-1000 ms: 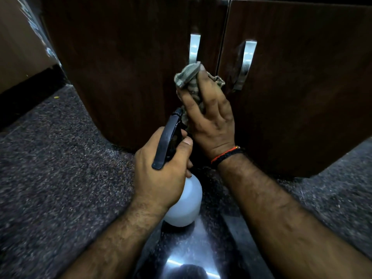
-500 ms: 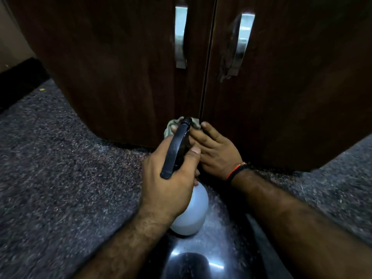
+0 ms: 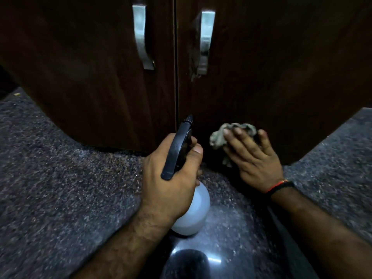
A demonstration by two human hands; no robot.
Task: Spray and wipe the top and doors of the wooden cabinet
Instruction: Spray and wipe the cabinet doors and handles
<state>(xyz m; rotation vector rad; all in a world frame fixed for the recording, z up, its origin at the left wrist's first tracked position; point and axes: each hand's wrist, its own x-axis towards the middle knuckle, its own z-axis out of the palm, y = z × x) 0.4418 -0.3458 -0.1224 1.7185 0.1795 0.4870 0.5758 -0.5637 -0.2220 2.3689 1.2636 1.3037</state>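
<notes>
Since half a second ago the right hand point(image 3: 254, 156) has slid its grey cloth point(image 3: 231, 135) from the door seam onto the right cabinet door point(image 3: 281, 77), low down, straight fingers pressing it flat. Left hand point(image 3: 171, 178) grips the white spray bottle point(image 3: 193, 214), nozzle toward the seam.

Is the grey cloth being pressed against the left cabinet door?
No, the right hand presses the grey cloth low on the right cabinet door, past the centre seam.
</notes>
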